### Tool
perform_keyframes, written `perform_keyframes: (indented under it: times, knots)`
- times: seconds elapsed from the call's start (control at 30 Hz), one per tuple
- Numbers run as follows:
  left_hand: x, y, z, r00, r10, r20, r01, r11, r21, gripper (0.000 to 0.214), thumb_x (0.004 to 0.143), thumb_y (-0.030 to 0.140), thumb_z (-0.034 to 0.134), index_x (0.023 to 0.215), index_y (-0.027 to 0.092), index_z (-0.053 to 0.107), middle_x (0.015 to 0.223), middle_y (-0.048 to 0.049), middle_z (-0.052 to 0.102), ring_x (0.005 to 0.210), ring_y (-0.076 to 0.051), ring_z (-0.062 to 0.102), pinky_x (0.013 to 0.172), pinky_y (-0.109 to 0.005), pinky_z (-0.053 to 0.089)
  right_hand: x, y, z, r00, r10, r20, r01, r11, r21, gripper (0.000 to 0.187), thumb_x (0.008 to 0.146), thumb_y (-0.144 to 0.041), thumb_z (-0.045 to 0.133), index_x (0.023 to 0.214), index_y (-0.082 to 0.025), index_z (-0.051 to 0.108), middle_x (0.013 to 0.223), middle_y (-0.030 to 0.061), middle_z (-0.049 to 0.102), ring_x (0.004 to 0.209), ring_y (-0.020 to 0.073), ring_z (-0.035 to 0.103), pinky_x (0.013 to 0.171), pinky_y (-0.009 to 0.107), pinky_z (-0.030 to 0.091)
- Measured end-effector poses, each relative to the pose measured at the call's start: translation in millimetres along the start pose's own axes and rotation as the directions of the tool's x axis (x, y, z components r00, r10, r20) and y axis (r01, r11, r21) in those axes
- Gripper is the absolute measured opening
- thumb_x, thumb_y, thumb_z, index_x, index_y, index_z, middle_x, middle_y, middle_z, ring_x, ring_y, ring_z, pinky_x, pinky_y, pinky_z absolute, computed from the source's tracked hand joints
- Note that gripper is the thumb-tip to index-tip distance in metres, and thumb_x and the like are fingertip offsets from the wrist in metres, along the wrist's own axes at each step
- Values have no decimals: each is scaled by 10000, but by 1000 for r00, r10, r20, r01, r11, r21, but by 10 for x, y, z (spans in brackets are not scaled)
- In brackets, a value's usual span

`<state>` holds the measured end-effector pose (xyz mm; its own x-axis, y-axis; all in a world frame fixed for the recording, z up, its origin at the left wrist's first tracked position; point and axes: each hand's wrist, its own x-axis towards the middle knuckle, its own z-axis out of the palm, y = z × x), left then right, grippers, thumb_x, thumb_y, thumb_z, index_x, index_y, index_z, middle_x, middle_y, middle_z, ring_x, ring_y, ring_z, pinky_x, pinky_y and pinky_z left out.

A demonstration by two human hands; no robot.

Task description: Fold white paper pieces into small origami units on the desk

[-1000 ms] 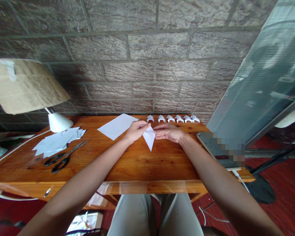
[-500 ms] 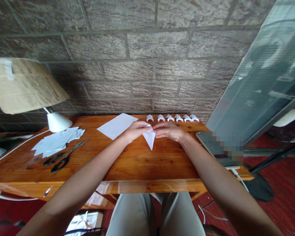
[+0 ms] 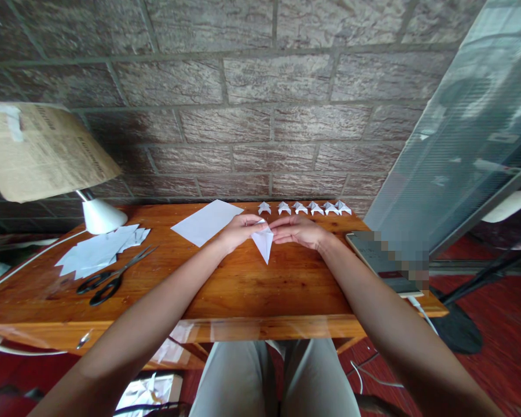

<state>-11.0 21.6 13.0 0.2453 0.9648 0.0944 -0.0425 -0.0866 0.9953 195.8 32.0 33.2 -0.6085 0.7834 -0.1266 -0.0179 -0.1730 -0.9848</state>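
Note:
A small piece of folded white paper [image 3: 264,244], shaped like a narrow kite with its point towards me, is held above the wooden desk. My left hand [image 3: 242,230] pinches its upper left part between thumb and fingers. At its right edge, the fingertips of my right hand [image 3: 300,231] close on the paper. A larger white paper sheet [image 3: 206,223] lies flat just behind my left hand. Beyond my hands, several small folded paper figures [image 3: 300,208] stand in a row along the wall side of the desk.
On the left lie black-handled scissors [image 3: 113,279] beside a pile of white paper pieces [image 3: 99,252]. A lamp [image 3: 102,214] with a paper-covered shade stands behind them. At the right edge rests a tablet-like device [image 3: 384,266] with a white cable. A brick-patterned wall [image 3: 247,81] rises behind the desk [image 3: 260,295].
Almost nothing differs. The folded paper has shifted very slightly to the left in the picture, with both hands keeping the same grip.

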Motion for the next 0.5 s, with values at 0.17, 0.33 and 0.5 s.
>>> perform_keyframes:
  times: [0.17, 0.33, 0.5]
  knots:
    - [-8, -1, 24, 998, -50, -24, 50, 999, -7, 392, 574, 409, 835, 826, 135, 714, 764, -45, 697, 692, -151, 619, 696, -290, 455, 18, 19, 39, 997, -29, -65, 25, 998, -56, 356, 557, -255, 866, 871, -150, 734, 792, 53, 754, 711, 150, 707, 820, 335, 576]
    - [-8, 14, 36, 995, -85, -50, 84, 996, -28, 400, 565, 429, 832, 795, 138, 682, 714, -21, 664, 650, -131, 595, 672, -288, 469, 19, 22, 47, 992, -84, -98, 75, 993, -94, 348, 584, -313, 847, 875, -157, 738, 795, 47, 750, 710, 146, 701, 796, 326, 575]
    - [-15, 25, 47, 988, -118, -96, 118, 993, -5, 392, 546, 406, 824, 784, 141, 662, 693, -8, 641, 633, -123, 571, 641, -271, 449, -5, 3, 13, 997, -36, -68, 28, 992, -124, 326, 626, -335, 827, 889, -162, 742, 846, 62, 755, 769, 145, 702, 820, 312, 559]
